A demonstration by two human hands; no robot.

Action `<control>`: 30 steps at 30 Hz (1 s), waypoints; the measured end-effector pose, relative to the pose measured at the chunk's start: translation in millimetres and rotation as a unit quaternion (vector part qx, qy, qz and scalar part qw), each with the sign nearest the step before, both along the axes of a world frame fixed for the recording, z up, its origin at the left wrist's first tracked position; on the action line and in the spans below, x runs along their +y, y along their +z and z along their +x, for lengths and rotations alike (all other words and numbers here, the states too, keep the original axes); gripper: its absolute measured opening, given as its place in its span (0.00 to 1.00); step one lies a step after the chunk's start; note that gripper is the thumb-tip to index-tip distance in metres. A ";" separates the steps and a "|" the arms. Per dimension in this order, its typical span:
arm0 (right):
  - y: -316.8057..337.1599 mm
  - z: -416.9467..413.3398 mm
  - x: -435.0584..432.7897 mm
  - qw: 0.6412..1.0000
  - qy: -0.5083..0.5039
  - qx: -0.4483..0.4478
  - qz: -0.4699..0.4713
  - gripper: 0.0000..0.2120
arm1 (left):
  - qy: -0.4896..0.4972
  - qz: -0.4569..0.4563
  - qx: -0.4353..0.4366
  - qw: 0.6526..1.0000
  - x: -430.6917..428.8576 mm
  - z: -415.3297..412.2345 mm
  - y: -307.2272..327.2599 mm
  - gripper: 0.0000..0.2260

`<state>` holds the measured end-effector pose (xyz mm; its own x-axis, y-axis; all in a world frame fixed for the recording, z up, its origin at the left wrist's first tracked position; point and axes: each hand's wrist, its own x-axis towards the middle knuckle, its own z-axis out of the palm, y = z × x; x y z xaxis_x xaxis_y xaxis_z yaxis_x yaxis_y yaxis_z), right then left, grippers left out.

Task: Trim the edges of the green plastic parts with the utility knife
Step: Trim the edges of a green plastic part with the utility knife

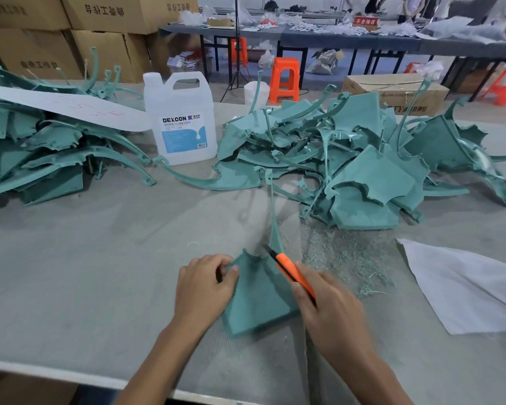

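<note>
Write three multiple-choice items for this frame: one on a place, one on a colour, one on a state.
1. Where does the DEXCON jug stand on the table?
A. Between the left heap and the right heap of green parts
B. On top of the right heap
C. At the table's near edge

2. What colour is the body of the utility knife?
A. Yellow
B. Orange
C. Blue

3. What is the left hand doing?
A. Lying flat on the table
B. Gripping the green part under the knife
C. Lifting the jug

Answers:
1 A: the jug stands in the gap between the two heaps.
2 B: the body held in the right hand is orange.
3 B: its fingers curl over the part's upper left edge.
</note>
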<state>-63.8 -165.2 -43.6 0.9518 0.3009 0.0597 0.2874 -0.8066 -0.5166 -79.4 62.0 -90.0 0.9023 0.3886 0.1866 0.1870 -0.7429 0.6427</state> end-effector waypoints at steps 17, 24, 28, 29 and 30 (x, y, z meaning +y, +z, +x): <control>-0.4 -20.1 16.9 0.999 -0.011 0.031 -0.023 0.20 | -0.018 -0.008 -0.016 1.000 -5.9 0.7 -0.6 0.07; 2.1 -23.5 18.8 0.999 0.006 0.039 -0.034 0.20 | -0.021 -0.001 -0.022 1.000 -5.3 0.2 -3.0 0.07; 4.7 -20.8 19.7 0.999 0.007 0.027 -0.043 0.18 | -0.023 0.005 -0.022 0.999 -5.6 1.1 -4.1 0.08; 4.6 -19.4 19.1 0.999 0.000 0.019 -0.042 0.18 | -0.023 0.004 -0.022 0.999 -5.4 0.9 -4.1 0.08; 4.2 -19.1 18.4 0.999 -0.006 0.013 -0.042 0.17 | -0.022 0.003 -0.023 0.999 -5.5 0.4 -3.8 0.08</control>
